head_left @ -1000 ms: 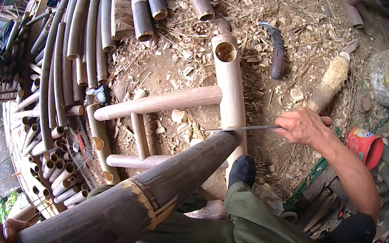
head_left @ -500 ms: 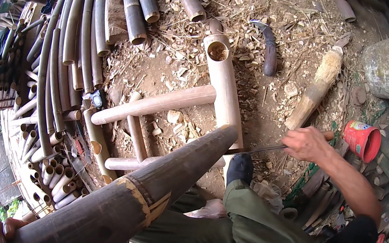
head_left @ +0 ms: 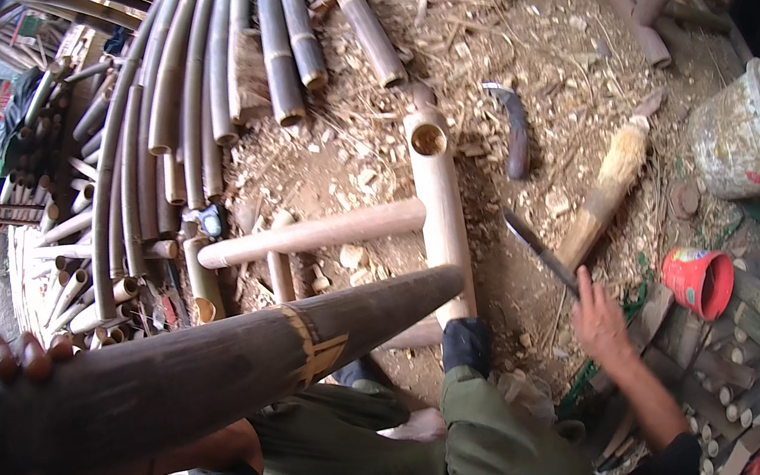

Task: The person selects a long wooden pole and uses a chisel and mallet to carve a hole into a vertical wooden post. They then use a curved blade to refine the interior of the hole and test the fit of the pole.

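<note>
A thick dark bamboo pole [head_left: 211,379] slants across the foreground, its narrower far end at the pale bamboo frame [head_left: 447,218]. My left hand [head_left: 23,356] wraps round its near end; the fingertips curl over the top, and my forearm passes beneath. A pale patch with a split edge shows at the pole's joint. To the right, my right hand [head_left: 601,322] holds a long narrow knife [head_left: 543,249], its blade pointing away and to the left, apart from the pole. The fingers look partly straightened at the blade's base, and the handle is hidden by the hand.
Long bamboo poles [head_left: 169,68] lie at the left. A hooked blade tool [head_left: 518,135] and a frayed-ended wooden piece [head_left: 602,197] lie among shavings. A dirty white bucket [head_left: 744,135] and a red tub [head_left: 696,280] stand right. My dark shoe [head_left: 467,344] is beside the frame.
My right hand has swung the knife away from the pole's far end, so its blade now points up-left. The pole's near end has risen, and more of my left fingers show.
</note>
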Action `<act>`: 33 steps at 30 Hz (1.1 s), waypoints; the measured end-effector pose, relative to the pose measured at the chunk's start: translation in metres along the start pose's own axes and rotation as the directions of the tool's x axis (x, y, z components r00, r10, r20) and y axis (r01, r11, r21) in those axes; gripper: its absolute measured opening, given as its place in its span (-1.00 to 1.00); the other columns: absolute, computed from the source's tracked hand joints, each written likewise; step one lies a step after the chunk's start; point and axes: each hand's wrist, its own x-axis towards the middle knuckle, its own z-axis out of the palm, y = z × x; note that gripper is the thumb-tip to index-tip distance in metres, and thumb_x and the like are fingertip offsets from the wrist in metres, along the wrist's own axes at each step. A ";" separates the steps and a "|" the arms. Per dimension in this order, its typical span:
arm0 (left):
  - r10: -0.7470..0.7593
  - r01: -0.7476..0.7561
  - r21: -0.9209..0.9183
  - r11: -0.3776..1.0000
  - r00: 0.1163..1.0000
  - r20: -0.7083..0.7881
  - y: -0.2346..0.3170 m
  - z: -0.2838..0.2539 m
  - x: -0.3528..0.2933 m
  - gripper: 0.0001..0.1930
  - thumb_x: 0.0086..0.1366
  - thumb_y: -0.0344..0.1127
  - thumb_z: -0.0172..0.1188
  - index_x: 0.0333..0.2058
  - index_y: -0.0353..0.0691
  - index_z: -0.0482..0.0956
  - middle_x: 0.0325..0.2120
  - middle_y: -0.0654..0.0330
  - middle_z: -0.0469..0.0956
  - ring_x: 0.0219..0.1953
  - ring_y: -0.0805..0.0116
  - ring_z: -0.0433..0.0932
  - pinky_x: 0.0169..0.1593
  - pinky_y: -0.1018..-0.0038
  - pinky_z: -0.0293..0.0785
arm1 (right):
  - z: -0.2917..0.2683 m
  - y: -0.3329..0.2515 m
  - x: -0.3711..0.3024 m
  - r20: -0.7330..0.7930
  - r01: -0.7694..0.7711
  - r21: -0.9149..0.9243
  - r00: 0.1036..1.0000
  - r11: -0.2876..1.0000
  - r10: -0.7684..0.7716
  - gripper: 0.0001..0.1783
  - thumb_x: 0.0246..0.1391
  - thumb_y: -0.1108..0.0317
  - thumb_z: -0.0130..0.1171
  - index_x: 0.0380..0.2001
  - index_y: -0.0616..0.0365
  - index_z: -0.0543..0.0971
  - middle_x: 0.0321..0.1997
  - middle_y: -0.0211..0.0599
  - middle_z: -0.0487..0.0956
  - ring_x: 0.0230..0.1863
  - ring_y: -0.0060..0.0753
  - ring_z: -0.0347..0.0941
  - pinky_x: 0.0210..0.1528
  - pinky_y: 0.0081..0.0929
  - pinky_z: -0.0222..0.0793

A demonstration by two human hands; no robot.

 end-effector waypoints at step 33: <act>-0.907 0.840 -0.356 0.410 0.331 -0.262 -0.370 0.085 -0.027 -0.39 0.06 -0.19 0.42 -0.05 -0.46 0.35 -0.27 0.05 0.57 -0.31 0.31 0.60 -0.22 0.44 0.59 | -0.011 -0.107 -0.107 0.319 -0.583 0.549 0.809 0.599 0.494 -0.07 -0.34 0.03 0.47 0.11 0.23 0.32 -0.04 0.12 0.49 0.01 0.17 0.45 0.09 -0.12 0.37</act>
